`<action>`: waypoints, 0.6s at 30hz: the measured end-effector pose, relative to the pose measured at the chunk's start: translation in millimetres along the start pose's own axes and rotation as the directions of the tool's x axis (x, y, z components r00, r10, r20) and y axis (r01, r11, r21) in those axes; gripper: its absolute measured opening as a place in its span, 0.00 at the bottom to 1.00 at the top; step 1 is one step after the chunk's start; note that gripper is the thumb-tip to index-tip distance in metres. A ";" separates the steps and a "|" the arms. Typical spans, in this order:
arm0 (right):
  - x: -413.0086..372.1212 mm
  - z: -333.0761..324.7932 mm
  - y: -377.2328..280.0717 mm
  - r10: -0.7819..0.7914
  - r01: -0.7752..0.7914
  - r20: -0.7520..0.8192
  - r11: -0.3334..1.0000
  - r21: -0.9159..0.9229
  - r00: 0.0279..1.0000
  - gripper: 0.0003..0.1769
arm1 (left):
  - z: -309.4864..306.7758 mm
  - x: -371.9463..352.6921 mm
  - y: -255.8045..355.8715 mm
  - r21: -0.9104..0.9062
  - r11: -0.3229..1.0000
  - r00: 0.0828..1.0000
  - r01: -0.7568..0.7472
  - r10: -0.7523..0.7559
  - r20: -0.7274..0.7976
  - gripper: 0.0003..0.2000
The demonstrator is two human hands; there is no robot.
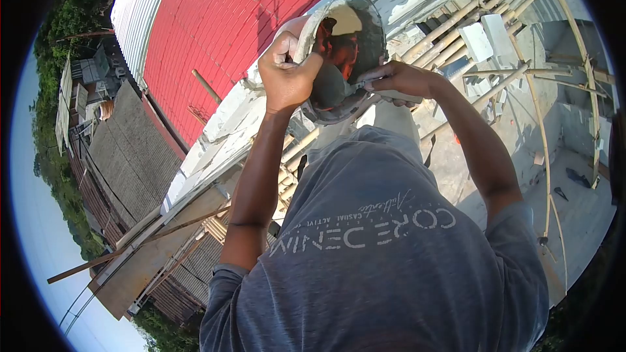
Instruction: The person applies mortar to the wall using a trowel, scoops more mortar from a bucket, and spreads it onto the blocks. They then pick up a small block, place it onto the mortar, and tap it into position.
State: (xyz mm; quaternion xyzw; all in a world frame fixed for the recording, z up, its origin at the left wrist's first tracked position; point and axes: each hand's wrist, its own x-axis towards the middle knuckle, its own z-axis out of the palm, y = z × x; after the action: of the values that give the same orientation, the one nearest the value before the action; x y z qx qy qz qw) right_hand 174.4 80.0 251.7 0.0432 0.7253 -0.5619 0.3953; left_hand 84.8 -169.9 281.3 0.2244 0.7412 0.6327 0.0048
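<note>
I look down over my grey T-shirt at a round, mortar-caked pan (339,39) held up in front of me. My left hand (287,75) grips the pan's left rim, thumb hooked over the edge. At the pan's right side, my right hand (398,81) is closed on a thin tool that reaches into the bowl; what kind of tool it is I cannot tell. Grey mortar (329,88) lies in the lower part of the pan, and a patch inside looks reddish.
Far below on the left are a red corrugated roof (215,32) and grey sheds (130,150). A white wall top (222,137) runs diagonally under my arms. To the right stand bamboo scaffold poles (456,23), white blocks (489,36) and a concrete slab (574,202).
</note>
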 end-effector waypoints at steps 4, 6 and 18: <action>-3.9 31.4 9.4 -0.041 -0.006 0.076 0.842 0.539 0.996 0.29 | -2.2 -8.3 16.5 -0.109 0.994 0.949 0.008 -0.042 -0.312 0.13; 3.5 39.4 14.6 -0.137 0.064 0.060 0.750 0.659 0.989 0.30 | -4.1 -17.8 14.8 -0.091 0.996 0.913 0.003 -0.040 -0.407 0.13; -0.2 -28.1 7.2 -0.241 0.170 0.010 0.714 0.680 0.970 0.27 | -48.4 -88.2 25.8 -0.171 0.980 0.411 0.098 -0.196 -0.890 0.16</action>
State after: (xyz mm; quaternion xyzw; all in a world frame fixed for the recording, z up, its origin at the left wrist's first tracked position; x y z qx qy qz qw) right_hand 163.4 106.6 247.8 0.0748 0.4527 -0.8279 0.3227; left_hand 158.4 -242.6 290.7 -0.2159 0.6149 0.6844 -0.3270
